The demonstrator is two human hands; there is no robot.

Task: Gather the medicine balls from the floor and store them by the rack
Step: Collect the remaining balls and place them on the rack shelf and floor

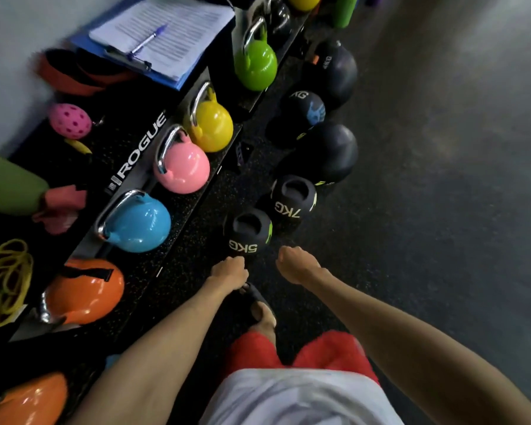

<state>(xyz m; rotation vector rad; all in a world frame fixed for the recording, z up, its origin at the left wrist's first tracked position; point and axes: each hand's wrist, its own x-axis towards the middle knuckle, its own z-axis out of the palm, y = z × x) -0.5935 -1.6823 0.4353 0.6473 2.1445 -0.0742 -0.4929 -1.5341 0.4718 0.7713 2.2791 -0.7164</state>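
A row of black medicine balls lies on the dark floor alongside the kettlebell rack (141,145). Nearest me is the 5KG ball (247,231), then the 7KG ball (293,200), a large plain black ball (325,153), a ball with a blue handprint (304,110) and another large black ball (331,72). My left hand (229,269) hangs just below the 5KG ball, at its near edge, with its fingers curled downward and nothing in it. My right hand (296,263) hangs a little to the right of that ball, fingers loosely curled, holding nothing.
The low rack holds blue (138,222), pink (181,167), yellow (210,124), green (255,67) and orange (83,289) kettlebells. A clipboard with a pen (163,35) lies on top. My sandalled foot (258,308) stands below my hands. Bare grey floor stretches to the right.
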